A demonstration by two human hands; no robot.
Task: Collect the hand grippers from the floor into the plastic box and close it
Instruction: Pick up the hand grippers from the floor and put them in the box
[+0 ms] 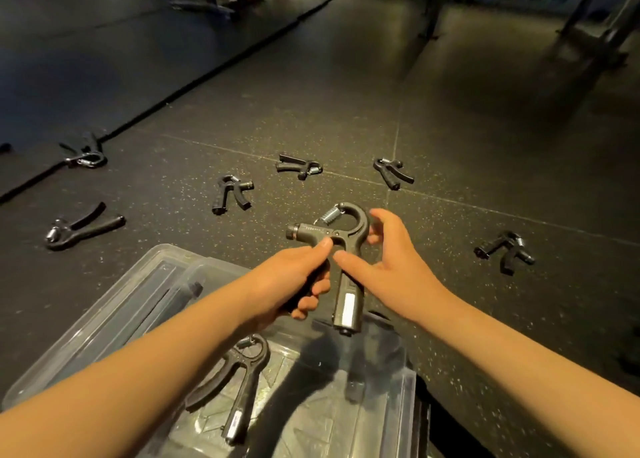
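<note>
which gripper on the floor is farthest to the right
The hand gripper alone on the floor right of the right hand; all others on the floor lie ahead or left of the held gripper.

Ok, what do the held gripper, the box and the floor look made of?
Held gripper: matte black plastic body, it seems, with a shiny metal coil spring. Box: clear glossy plastic, see-through walls. Floor: likely rubber matting, dark with pale speckles.
</note>
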